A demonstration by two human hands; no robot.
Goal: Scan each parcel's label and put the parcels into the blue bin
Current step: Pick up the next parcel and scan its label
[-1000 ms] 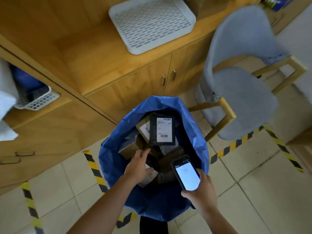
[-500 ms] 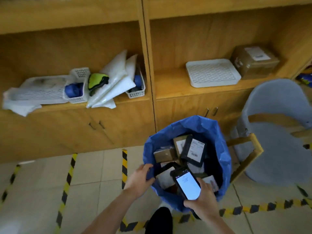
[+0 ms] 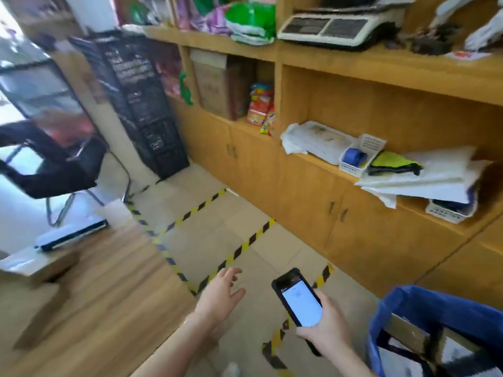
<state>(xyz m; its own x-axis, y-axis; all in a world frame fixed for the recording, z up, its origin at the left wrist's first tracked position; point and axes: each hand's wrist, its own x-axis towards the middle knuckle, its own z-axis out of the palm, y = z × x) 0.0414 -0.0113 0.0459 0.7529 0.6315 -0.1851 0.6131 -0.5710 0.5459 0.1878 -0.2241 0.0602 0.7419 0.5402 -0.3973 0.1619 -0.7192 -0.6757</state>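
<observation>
Two bare forearms extend forward from the bottom edge. The left hand [image 3: 221, 293] is empty, palm down, fingers straight and slightly spread. The right hand [image 3: 328, 326] (lower, nearer the body) curls around a phone [image 3: 298, 297], whose lit screen projects beyond the fingers.

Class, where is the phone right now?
Head view, lower centre: the phone is held in the right hand, just left of the blue bin.

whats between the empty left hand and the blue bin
In the head view, the right hand, gripping a black phone with a lit white screen, sits between the left hand and the blue bag-lined bin.
</observation>
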